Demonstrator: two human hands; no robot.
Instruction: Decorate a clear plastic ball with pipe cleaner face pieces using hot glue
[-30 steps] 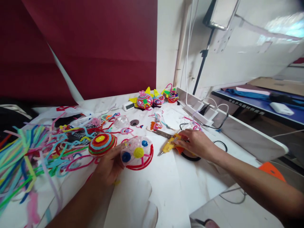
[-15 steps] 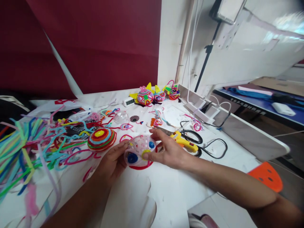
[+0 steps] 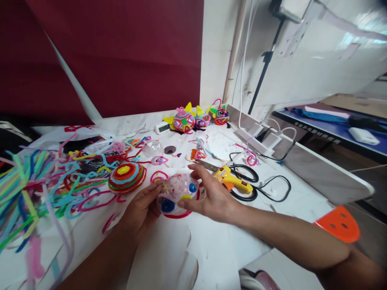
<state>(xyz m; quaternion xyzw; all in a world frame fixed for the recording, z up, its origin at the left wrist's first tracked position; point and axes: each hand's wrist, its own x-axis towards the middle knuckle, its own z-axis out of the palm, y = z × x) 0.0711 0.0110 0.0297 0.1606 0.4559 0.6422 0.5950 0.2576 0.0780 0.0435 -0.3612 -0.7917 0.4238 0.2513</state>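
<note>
Now, left hand (image 3: pixel 142 211): gripping the ball's left side.
Right hand (image 3: pixel 211 197): thumb on its front, fingers by the right rim, gripping too; the two-sided hold seems meant to steady it.
Ball (image 3: pixel 177 187): clear, with blue spots, between both hands above the white table (image 3: pixel 217 249).
Glue gun (image 3: pixel 234 179): across the scissors (image 3: pixel 251 174), probably for easy reach.
Timer (image 3: pixel 163 128): near decorated balls (image 3: pixel 184 121); digits unclear.
Blue table (image 3: pixel 365 139): edge writing illegible.
</note>
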